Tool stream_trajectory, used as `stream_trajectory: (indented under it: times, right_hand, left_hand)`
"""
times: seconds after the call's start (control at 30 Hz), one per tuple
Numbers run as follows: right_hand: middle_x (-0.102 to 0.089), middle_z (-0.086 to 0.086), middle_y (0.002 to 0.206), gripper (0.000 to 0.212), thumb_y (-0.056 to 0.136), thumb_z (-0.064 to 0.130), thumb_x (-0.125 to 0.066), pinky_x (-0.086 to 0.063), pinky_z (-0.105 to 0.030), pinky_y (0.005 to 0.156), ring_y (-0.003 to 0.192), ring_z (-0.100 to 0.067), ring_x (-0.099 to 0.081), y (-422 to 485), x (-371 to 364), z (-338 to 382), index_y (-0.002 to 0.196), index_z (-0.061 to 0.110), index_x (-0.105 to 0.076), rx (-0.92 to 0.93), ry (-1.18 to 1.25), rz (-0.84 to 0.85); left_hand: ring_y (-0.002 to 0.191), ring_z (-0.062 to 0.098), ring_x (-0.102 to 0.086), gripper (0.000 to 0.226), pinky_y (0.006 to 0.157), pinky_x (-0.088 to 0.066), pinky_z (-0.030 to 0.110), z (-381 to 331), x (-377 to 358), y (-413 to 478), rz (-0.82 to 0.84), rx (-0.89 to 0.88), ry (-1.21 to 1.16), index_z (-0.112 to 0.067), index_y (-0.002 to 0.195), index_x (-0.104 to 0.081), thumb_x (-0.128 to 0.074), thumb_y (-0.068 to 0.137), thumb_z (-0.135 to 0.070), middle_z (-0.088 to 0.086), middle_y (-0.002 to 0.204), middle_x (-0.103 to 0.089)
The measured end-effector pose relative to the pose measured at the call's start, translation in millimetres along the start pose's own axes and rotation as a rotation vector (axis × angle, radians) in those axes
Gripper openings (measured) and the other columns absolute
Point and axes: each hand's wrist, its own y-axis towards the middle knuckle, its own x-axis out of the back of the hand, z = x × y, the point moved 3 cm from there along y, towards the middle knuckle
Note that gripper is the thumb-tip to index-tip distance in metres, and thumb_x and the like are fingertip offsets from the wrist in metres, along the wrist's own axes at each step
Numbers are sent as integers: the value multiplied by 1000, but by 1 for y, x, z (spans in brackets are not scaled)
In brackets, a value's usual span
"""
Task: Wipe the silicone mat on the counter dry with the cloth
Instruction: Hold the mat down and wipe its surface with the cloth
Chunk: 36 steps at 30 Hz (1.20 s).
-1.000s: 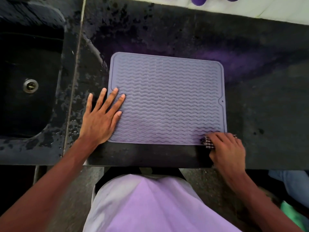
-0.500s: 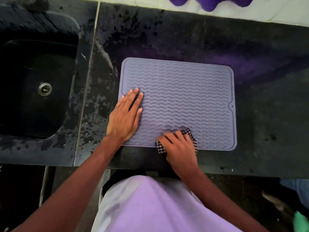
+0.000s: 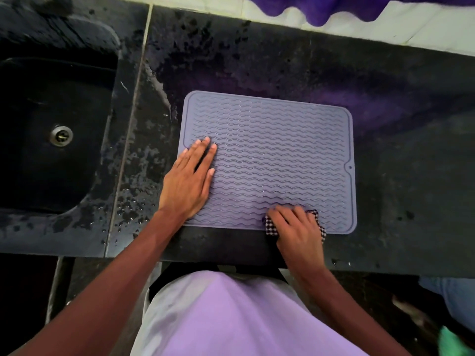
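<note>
A lilac silicone mat (image 3: pixel 277 150) with wavy ridges lies flat on the black counter (image 3: pixel 398 176). My left hand (image 3: pixel 189 179) rests flat on the mat's left side, palm down, fingers together, holding nothing. My right hand (image 3: pixel 295 227) presses a black-and-white checked cloth (image 3: pixel 320 224) onto the mat's near edge, right of centre. Most of the cloth is hidden under the hand; its edges show on both sides of the hand.
A black sink (image 3: pixel 51 129) with a metal drain (image 3: pixel 61 135) sits at the left. Water drops and wet patches (image 3: pixel 133 201) cover the counter between sink and mat. A purple fabric (image 3: pixel 334 9) hangs at the back wall. The counter's front edge runs just below the mat.
My right hand with the cloth swept left along the near edge, then back to the right. My left hand's fingers drew together and stayed on the mat's left side.
</note>
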Motion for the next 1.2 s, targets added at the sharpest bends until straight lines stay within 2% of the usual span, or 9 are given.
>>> stream_trajectory:
  times: [0.13,0.27,0.47,0.6,0.73,0.87,1.0,1.1,1.2]
  right_hand:
    - [-67,-3,100,53,53,-7,-65,-44,-40,69,86,-30,-54,-15,10,-48,103,13,-66,-117,-62,42]
    - [-65,-6,93,50,50,-7,-63,-42,-40,70,85,-31,-54,-8,22,-42,96,12,-66,-206,-9,21]
    - [-64,-1,100,35,77,8,-49,-42,-38,72,88,-27,-56,2,3,17,106,19,-66,17,109,-51]
    - [-66,0,103,29,89,13,-49,-47,-38,78,91,-26,-58,-14,-2,-7,108,19,-70,109,126,-144]
    - [-68,-1,102,31,86,11,-49,-46,-39,83,96,-26,-57,-27,9,-53,106,16,-73,81,101,-179]
    - [-68,-5,107,43,75,2,-52,-46,-41,85,98,-31,-59,-48,18,-108,112,14,-71,-69,79,-129]
    - [-68,-10,111,72,50,-19,-59,-41,-30,90,98,-32,-58,-55,38,-139,116,7,-67,-325,220,-205]
    - [-68,-7,115,62,57,-13,-52,-43,-33,95,100,-30,-58,-38,49,-117,113,6,-71,-223,287,-288]
    - [-67,-2,120,53,68,-3,-49,-41,-36,100,106,-26,-56,-12,35,-70,115,11,-71,-49,331,-237]
  left_hand:
    - [154,21,-25,53,126,-24,40,-1,-1,0,-10,-2,9,-9,159,-30,-29,110,-28,8,167,-27]
    - [154,22,-26,53,126,-23,39,-3,-1,0,-20,11,18,-9,159,-30,-28,109,-28,9,166,-28]
    - [155,20,-22,53,127,-20,38,-2,-1,0,-2,10,20,-11,160,-28,-28,109,-28,7,167,-25]
    - [155,20,-23,53,127,-21,39,-1,-1,1,0,9,6,-11,160,-29,-28,109,-29,7,167,-26]
    - [154,21,-26,53,126,-22,39,-1,-1,1,-13,3,7,-11,159,-30,-30,109,-28,7,167,-28]
    - [154,22,-26,53,126,-23,40,-2,0,1,-6,12,-1,-10,159,-31,-32,108,-28,8,166,-28]
    - [155,23,-23,57,126,-22,42,-2,1,1,30,14,30,-10,160,-28,-31,108,-35,9,168,-23]
    - [157,22,-14,63,127,-18,43,-3,1,6,65,-11,30,-13,162,-23,-30,107,-45,8,170,-16]
    - [158,24,-11,66,127,-15,47,-3,4,31,82,-91,38,-15,162,-23,-25,107,-51,9,170,-16]
